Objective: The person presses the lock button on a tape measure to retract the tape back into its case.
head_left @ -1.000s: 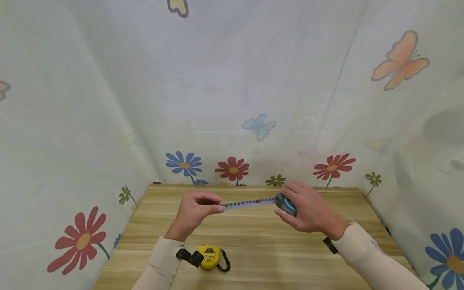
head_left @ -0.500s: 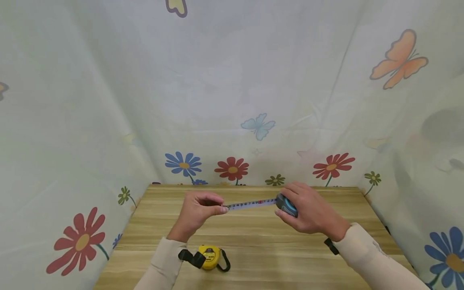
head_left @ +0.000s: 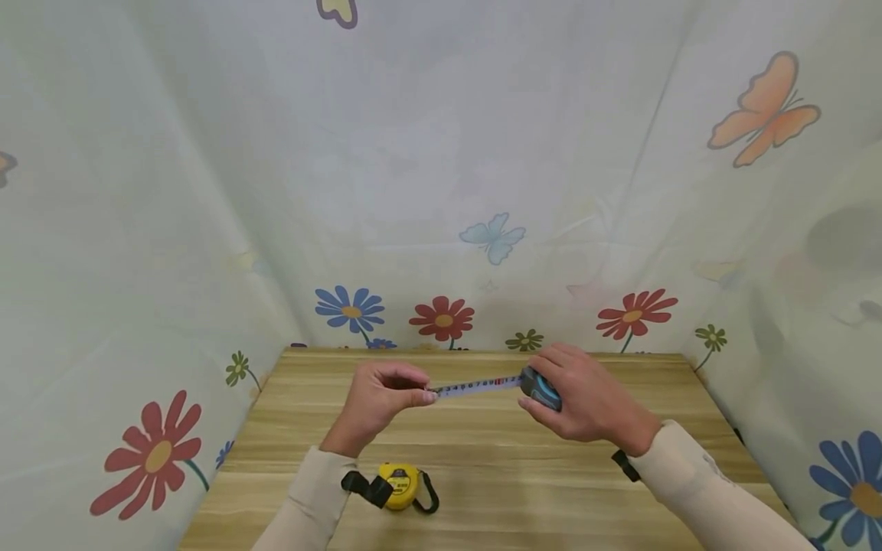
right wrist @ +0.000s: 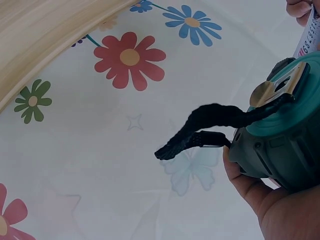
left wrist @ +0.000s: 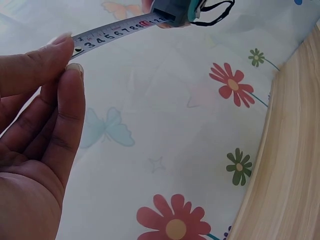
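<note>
My right hand (head_left: pixel 596 398) grips a grey and teal tape measure (head_left: pixel 540 389), held up over the wooden table. A short length of its white blade (head_left: pixel 477 386) runs across to my left hand (head_left: pixel 375 402), which pinches the end between thumb and fingers. In the left wrist view black numbers and a red mark show along the blade (left wrist: pixel 117 33), which enters the mouth of the case (left wrist: pixel 172 11). The right wrist view shows the teal side of the case (right wrist: pixel 265 125), its metal clip (right wrist: pixel 280 86) and a dangling black strap (right wrist: pixel 215 116). The pinched tip is hidden by fingers.
A yellow tape measure (head_left: pixel 401 490) with a black wrist loop (head_left: pixel 429 493) lies on the table (head_left: pixel 551 490), close by the left wrist and partly behind its black strap. A white curtain (head_left: pixel 413 153) printed with flowers and butterflies encloses the table at the back and sides.
The stretch of blade between the hands has become a little shorter. My left hand has shifted slightly right, and the right hand with the case slightly left. The yellow tape measure stays put.
</note>
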Available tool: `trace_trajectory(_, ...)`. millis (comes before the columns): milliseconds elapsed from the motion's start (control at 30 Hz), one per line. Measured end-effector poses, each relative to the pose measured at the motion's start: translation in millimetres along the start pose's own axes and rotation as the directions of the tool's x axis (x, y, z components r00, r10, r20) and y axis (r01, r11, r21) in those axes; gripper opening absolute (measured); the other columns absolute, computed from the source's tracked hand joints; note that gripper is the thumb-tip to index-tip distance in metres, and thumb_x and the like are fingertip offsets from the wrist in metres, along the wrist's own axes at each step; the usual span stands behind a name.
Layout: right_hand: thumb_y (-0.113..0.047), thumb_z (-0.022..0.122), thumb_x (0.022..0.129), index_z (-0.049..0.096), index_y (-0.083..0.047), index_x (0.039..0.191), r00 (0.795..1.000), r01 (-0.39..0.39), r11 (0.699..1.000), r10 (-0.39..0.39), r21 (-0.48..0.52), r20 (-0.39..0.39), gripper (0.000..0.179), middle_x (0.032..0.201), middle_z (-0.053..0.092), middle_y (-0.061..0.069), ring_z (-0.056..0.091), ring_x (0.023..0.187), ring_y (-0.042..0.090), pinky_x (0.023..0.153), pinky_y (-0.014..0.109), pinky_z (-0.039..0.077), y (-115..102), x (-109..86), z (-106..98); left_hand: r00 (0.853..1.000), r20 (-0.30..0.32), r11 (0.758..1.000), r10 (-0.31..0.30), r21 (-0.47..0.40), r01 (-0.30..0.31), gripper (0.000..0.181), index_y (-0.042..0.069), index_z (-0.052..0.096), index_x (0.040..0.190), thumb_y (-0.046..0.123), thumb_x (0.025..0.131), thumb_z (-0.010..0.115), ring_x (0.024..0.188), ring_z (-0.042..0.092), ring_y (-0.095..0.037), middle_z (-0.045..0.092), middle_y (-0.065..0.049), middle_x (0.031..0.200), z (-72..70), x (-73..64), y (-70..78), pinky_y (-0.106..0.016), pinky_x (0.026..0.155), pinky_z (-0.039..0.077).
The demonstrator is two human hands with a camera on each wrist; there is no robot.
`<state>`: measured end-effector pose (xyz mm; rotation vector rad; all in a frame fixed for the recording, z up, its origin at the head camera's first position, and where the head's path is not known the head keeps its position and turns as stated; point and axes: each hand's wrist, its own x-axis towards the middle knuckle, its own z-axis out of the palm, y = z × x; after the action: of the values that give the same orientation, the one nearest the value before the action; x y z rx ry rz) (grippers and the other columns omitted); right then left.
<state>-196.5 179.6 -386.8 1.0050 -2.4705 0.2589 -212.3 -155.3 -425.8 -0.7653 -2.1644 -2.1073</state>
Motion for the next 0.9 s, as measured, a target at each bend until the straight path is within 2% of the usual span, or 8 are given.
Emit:
trace_trajectory(133,-0.044,0.078,0.088,0.07,-0.013,0.115,1.0,0.011,1.0,-0.011,-0.004,-0.013,0.042,0.107,0.069,0.0,0.06,0.094,0.014,0.079,0.036,0.059,0,0.1,0,1.0,0.001,1.0,0.023,-0.014,-0.023,0.023,-0.008,0.077,0.101,0.005,0.084,0.086,0.078,0.074,-0.011,0.08,0.006,0.094,0.5,0.1,-0.6,-0.03,0.074,0.065)
trace_trajectory(567,-0.042,0.08,0.086,0.071,-0.014,0.113,1.0,0.008,1.0,-0.008,0.01,-0.016,0.04,0.103,0.068,-0.003,0.058,0.091,0.012,0.078,0.034,0.057,-3,1.1,-2,1.0,0.004,1.0,-0.021,-0.009,0.021,0.024,-0.004,0.078,0.102,0.009,0.084,0.087,0.079,0.075,-0.012,0.08,0.006,0.095,6.3,1.3,2.2,-0.031,0.076,0.065)
trace_trajectory(900,-0.042,0.079,0.087,0.071,-0.013,0.113,1.0,0.006,1.0,-0.006,0.007,-0.013,0.04,0.104,0.068,-0.003,0.058,0.092,0.012,0.079,0.034,0.058,-4,0.4,-3,1.0,0.014,1.0,-0.024,0.0,0.024,0.023,-0.003,0.079,0.101,0.01,0.085,0.087,0.079,0.074,-0.012,0.079,0.006,0.095,11.7,3.6,3.0,-0.031,0.076,0.065)
